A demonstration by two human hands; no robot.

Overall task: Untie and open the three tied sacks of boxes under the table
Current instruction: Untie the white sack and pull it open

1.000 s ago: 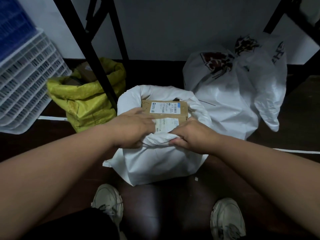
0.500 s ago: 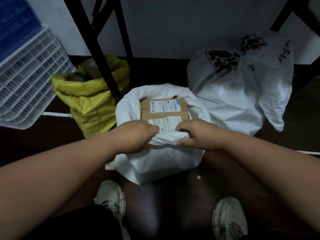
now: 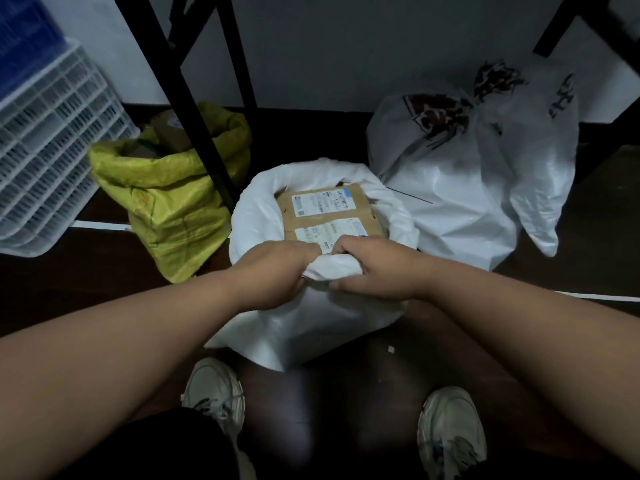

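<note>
Both the left hand (image 3: 273, 271) and right hand (image 3: 374, 268) grip the rolled near rim of the open white plastic sack (image 3: 311, 320). A brown cardboard box with white labels (image 3: 327, 211) lies inside it. The yellow woven sack (image 3: 173, 202) stands open at left.

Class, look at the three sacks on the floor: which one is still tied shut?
The white plastic sack with dark print, at the back right: its neck is knotted. The yellow woven sack and the plain white sack between the hands gape open, showing boxes.
</note>
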